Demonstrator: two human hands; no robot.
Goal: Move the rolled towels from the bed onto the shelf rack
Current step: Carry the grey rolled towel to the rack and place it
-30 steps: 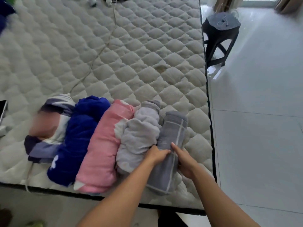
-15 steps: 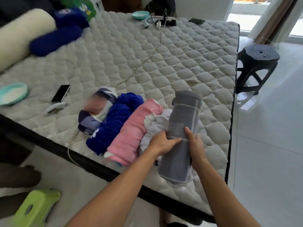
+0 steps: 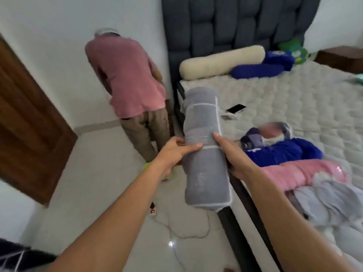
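I hold a grey rolled towel (image 3: 204,146) with white stripes upright in the air, off the bed's left edge. My left hand (image 3: 174,154) grips its left side and my right hand (image 3: 233,156) grips its right side. On the mattress (image 3: 294,99) to the right lie more rolled towels: a striped one (image 3: 253,142), a blue one (image 3: 280,154), a pink one (image 3: 306,173) and a light grey one (image 3: 330,201). No shelf rack can be made out.
A person in a pink shirt (image 3: 127,79) bends over by the wall beside the dark headboard (image 3: 235,26). A brown door (image 3: 27,122) stands at left. A phone (image 3: 235,108) and bolsters (image 3: 222,61) lie on the bed. A power strip (image 3: 152,210) lies on the floor.
Both hands lifted the grey towel off the bed, and my view swung left toward the door and the headboard. The other towels stayed on the mattress.
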